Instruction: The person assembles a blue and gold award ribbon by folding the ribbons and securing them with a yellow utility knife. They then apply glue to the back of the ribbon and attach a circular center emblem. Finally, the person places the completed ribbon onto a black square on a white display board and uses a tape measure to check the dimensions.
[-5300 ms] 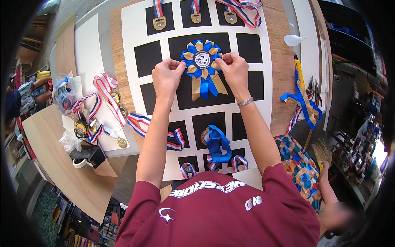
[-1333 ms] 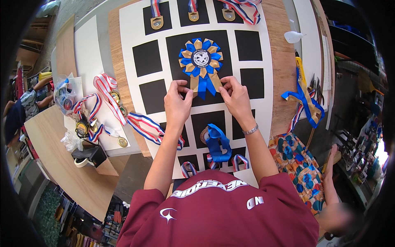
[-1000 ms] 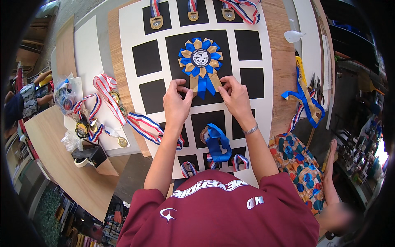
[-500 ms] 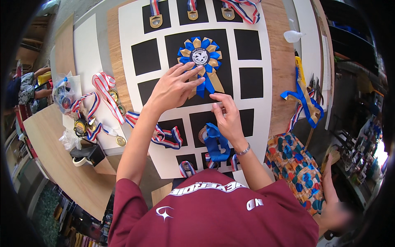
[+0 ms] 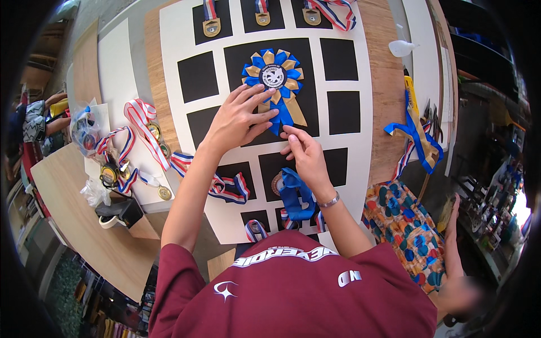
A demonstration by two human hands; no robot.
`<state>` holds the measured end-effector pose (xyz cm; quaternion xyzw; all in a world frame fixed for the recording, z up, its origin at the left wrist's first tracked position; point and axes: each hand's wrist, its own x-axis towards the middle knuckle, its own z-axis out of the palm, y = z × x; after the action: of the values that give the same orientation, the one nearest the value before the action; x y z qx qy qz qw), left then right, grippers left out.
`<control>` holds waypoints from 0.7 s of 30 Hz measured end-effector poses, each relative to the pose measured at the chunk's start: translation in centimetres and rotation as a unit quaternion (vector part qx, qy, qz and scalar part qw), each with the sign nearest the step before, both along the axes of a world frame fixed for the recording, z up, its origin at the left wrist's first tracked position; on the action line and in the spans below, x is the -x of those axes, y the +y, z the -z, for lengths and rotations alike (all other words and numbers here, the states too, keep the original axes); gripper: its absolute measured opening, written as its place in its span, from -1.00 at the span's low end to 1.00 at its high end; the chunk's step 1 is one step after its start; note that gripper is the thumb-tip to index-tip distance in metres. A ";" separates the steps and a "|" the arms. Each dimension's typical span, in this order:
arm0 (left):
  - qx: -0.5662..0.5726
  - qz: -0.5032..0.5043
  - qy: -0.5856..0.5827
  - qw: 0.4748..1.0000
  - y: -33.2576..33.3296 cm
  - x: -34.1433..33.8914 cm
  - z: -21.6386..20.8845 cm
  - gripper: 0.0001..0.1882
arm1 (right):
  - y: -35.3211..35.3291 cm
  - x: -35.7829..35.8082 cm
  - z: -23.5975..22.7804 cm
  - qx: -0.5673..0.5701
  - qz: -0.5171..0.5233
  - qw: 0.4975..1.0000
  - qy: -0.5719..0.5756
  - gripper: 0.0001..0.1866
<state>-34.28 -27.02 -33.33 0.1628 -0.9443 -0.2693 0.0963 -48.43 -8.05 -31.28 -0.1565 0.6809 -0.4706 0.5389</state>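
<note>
Rosette (image 5: 274, 76) lay on central black panel (image 5: 309, 104). I saw left hand (image 5: 241, 117) had moved up from its tails (image 5: 295, 112), spread across lower petals (image 5: 291, 85), apparently steadying it; right hand (image 5: 307, 160), loosely curled, nothing visible in it, hovered at panel's lower edge.

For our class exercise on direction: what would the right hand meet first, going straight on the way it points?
Likely the blue ribbon tail of the rosette, just ahead of the right hand, though the hand's height is unclear.
</note>
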 end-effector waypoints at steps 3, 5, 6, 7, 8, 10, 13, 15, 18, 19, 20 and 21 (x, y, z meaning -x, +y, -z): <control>0.000 -0.010 0.002 1.000 0.1 0.0 0.2 -0.68 | -0.4 0.2 0.0 -0.008 0.017 0.999 -0.036 -0.61; 0.002 -0.017 0.006 1.000 0.2 0.0 0.4 -0.67 | -0.6 0.2 0.1 -0.010 0.024 0.998 -0.053 -0.60; 0.004 -0.021 0.010 1.000 0.3 0.0 0.6 -0.67 | -0.6 0.3 0.1 -0.010 0.026 0.998 -0.059 -0.60; 0.006 -0.025 0.014 1.000 0.4 0.0 0.7 -0.67 | -0.6 0.3 0.1 -0.011 0.029 0.997 -0.064 -0.60; 0.004 -0.028 0.013 1.000 0.4 0.0 0.8 -0.68 | -0.7 0.2 0.0 -0.013 0.028 0.998 -0.063 -0.60; -0.001 -0.032 0.014 0.999 0.4 0.1 0.9 -0.68 | -0.7 0.3 -0.1 -0.017 0.028 0.998 -0.059 -0.60; 0.000 -0.031 0.008 0.999 0.4 0.1 0.7 -0.66 | -0.8 0.5 -0.1 -0.020 0.030 0.996 -0.077 -0.60; 0.006 -0.023 0.006 1.000 0.3 0.1 0.8 -0.65 | -0.8 0.6 0.0 -0.021 0.034 0.996 -0.084 -0.60; 0.017 -0.016 0.003 1.000 0.1 0.0 0.8 -0.63 | -0.8 0.6 0.0 -0.019 0.036 0.995 -0.093 -0.59; 0.021 -0.014 0.002 1.000 0.1 0.0 0.8 -0.63 | -0.8 0.6 0.0 -0.018 0.035 0.995 -0.095 -0.59; 0.021 -0.014 0.003 1.000 0.2 0.0 0.8 -0.63 | -0.8 0.6 0.1 -0.018 0.036 0.995 -0.096 -0.59; 0.022 -0.014 0.004 1.000 0.2 0.0 0.9 -0.62 | -0.8 0.6 0.2 -0.019 0.037 0.994 -0.096 -0.59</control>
<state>-34.29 -26.82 -34.19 0.1726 -0.9472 -0.2479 0.1072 -48.99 -8.84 -31.44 -0.0750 0.6399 -0.4906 0.5867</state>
